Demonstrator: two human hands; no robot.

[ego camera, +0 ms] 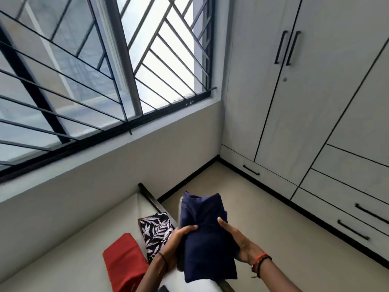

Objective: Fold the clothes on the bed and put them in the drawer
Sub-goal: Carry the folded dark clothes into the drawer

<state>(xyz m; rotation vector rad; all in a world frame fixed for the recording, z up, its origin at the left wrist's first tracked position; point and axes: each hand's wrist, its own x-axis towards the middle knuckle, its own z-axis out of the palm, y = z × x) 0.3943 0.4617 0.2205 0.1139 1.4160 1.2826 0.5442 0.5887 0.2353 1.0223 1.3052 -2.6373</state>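
Observation:
A folded navy blue garment [207, 234] is held up in front of me, above the edge of the bed [73, 249]. My left hand [179, 237] grips its left side and my right hand [235, 239] grips its right side. On the white bed lie a folded red garment [122, 258] and, beside it, a folded black garment with a white leaf print [156, 232]. The white wardrobe at the right has closed drawers [336, 209] with black handles.
A barred window [94, 70] fills the upper left above a pale wall. Tall wardrobe doors [284, 81] stand shut at the right. Beige floor [263, 207] runs between the bed's dark wooden end [151, 199] and the wardrobe.

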